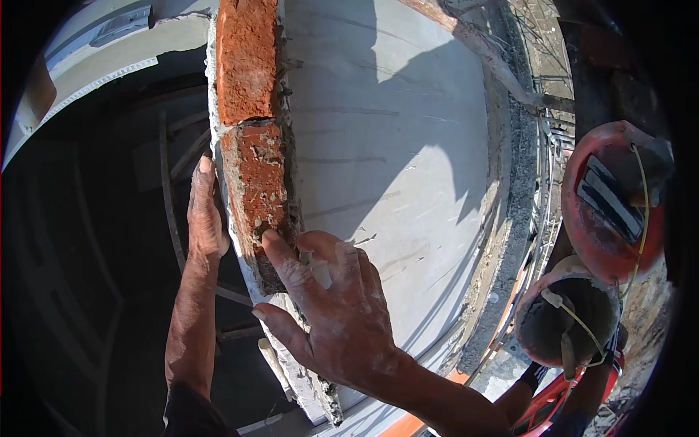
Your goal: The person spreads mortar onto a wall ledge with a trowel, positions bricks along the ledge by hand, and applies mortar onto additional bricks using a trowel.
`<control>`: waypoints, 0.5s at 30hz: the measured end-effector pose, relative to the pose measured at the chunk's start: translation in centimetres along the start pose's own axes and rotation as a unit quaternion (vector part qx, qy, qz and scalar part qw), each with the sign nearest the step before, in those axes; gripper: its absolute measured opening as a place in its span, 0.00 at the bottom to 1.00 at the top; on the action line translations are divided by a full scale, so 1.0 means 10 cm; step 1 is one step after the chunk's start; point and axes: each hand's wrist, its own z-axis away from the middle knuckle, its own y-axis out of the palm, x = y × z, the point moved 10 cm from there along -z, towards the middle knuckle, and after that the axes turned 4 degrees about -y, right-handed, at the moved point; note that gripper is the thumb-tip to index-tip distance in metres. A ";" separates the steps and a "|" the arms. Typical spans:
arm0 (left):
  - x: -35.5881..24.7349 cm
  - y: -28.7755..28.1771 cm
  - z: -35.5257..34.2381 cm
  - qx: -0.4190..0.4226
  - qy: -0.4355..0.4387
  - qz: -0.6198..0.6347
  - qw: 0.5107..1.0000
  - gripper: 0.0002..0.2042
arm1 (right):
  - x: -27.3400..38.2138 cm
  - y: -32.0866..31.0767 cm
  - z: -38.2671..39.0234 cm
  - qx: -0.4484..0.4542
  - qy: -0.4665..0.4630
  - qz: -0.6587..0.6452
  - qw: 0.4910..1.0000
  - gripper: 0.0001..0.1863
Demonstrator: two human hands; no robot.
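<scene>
A row of red bricks (246, 58) runs along a narrow whitish ledge, the nearer brick (255, 167) crusted with grey mortar. My left hand (206, 211) lies upright along the ledge's left side, fingers straight, at or against the face. My right hand (338, 309) is over the near end of the nearer brick, index fingertip on its top, other fingers reaching to its right edge, thumb spread out to the left. Both hands are dusty. The near end of the ledge (328, 393) is rough with mortar, partly hidden by my right hand and wrist.
Left is a dark opening with poles (166, 189). Right of the bricks is a sunlit grey slab (429, 109) with shadows, bordered by rough concrete and bars. At far right stand a red container (590, 247) with dark tools inside and a bucket (539, 320) with a yellow cord.
</scene>
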 end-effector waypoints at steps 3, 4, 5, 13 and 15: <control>0.04 0.18 -0.03 0.028 -0.056 0.069 0.996 0.40 | -0.10 -0.05 0.09 -0.008 0.001 -0.023 1.000 0.38; 0.02 0.19 -0.03 0.025 -0.056 0.061 0.996 0.40 | -0.13 -0.07 0.10 -0.010 0.000 -0.031 0.999 0.38; -0.04 0.19 -0.03 0.015 -0.045 0.024 0.999 0.40 | -0.15 -0.09 0.11 -0.011 -0.001 -0.033 0.999 0.38; -0.94 0.37 0.11 -0.067 0.297 -0.309 0.901 0.44 | -0.50 -0.24 0.39 -0.027 0.050 -0.051 0.997 0.30; -0.94 0.72 0.16 0.110 0.308 -0.181 0.927 0.43 | -0.64 -0.31 0.48 -0.029 0.068 -0.033 0.997 0.29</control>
